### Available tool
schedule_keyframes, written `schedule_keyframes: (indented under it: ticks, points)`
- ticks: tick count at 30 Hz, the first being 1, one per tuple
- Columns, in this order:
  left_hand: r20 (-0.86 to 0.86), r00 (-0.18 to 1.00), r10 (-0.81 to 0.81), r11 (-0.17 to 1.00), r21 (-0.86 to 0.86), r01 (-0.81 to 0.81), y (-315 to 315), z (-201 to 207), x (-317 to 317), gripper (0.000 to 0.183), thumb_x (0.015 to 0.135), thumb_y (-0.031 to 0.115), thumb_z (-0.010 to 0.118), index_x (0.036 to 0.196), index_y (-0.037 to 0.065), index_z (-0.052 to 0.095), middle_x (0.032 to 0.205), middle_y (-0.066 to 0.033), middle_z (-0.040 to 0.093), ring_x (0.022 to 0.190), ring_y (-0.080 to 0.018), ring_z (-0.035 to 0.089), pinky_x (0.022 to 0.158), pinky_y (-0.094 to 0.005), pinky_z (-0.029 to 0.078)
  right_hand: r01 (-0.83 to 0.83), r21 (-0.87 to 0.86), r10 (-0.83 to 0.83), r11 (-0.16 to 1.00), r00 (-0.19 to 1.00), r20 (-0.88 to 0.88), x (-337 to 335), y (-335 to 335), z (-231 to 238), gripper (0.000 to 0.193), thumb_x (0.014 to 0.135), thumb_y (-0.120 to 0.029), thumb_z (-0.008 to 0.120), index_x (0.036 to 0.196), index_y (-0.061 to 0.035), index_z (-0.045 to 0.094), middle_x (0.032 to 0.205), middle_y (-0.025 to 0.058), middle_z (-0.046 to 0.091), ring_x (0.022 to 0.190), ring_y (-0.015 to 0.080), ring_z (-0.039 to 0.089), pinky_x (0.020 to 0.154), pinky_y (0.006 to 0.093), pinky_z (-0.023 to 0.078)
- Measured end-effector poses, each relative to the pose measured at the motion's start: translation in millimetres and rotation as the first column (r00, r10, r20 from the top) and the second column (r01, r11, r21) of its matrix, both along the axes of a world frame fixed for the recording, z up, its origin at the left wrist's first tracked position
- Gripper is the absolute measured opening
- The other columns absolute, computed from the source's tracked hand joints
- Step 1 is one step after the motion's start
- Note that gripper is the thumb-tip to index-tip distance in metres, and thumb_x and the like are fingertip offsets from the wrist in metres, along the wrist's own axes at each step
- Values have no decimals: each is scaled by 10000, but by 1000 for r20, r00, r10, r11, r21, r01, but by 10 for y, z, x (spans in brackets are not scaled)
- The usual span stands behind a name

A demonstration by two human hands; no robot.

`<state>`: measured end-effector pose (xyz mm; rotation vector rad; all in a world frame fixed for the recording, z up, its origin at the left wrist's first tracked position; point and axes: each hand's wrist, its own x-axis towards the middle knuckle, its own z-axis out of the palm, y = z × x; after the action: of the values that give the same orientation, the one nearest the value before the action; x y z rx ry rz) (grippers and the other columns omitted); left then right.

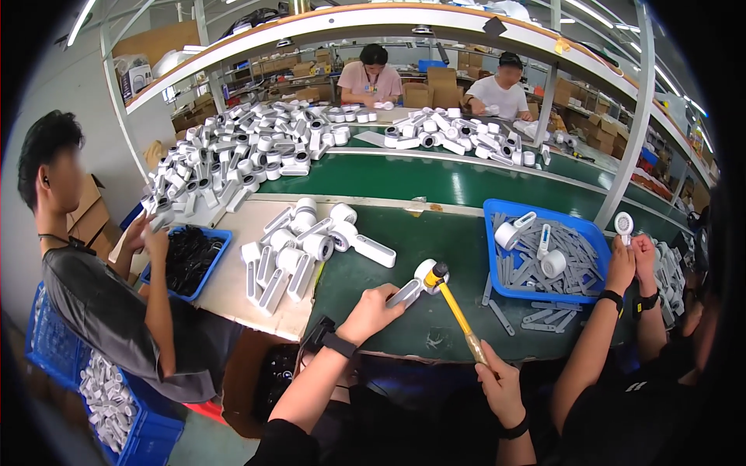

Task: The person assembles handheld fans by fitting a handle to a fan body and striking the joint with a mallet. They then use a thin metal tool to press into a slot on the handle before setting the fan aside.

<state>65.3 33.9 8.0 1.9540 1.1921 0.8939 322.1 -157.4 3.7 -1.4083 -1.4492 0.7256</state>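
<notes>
On the green work surface (365, 311), my left hand (373, 312) grips the handle of a white handheld fan (404, 293) with a grey strip along it. Its round head points away from me. My right hand (501, 388) is closed round the lower end of a mallet (458, 311) with a yellow shaft. The mallet's black and yellow head overlaps the fan's round head; whether they touch I cannot tell. A cluster of similar white fans (291, 245) lies to the left of my hands.
Right of me stands a blue tray (491, 241) of grey strips and several white parts; loose strips (501, 318) lie before it. A co-worker's hands (631, 260) hold a fan at right. Another person (116, 272) works at left. Beyond, a large fan heap (233, 147) sits under a shelf (373, 19).
</notes>
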Motion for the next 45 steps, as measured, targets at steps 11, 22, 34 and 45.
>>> schedule_keyframes:
  ticks: [11, 22, 34, 45]
  points:
    - [11, 978, 207, 925, 324, -200, -257, -215, -386, 256, 773, 151, 808, 937, -12, 698, 911, -190, 667, 898, -364, 636, 815, -428, 513, -181, 98, 152, 979, 956, 251, -315, 44, 265, 488, 908, -14, 640, 1386, 10, 547, 821, 68, 633, 708, 118, 572, 678, 251, 465]
    - [91, 984, 152, 933, 315, -173, -249, -275, -380, 232, 767, 121, 794, 912, -19, 681, 884, -202, 652, 885, -376, 620, 820, -447, 508, -200, 115, 148, 973, 923, 355, -443, -18, 410, 454, 922, -37, 640, 1365, 20, 556, 825, 147, 622, 707, 213, 606, 700, 288, 482]
    - [39, 947, 320, 900, 299, -316, -437, -339, -612, 281, 727, 189, 844, 958, 62, 745, 914, -100, 697, 933, -310, 610, 856, -418, 467, -231, -7, 216, 973, 898, 385, -455, 80, 401, 451, 921, -36, 644, 1360, 20, 558, 909, 175, 664, 784, 247, 658, 765, 300, 503]
    - [46, 948, 316, 916, 247, -317, -444, -388, -657, 284, 737, 222, 846, 930, 41, 740, 897, -101, 701, 927, -282, 604, 834, -397, 462, -304, 173, 236, 937, 914, 329, -652, 51, 456, 444, 919, -36, 650, 1354, -8, 570, 791, 152, 583, 665, 267, 596, 642, 322, 480]
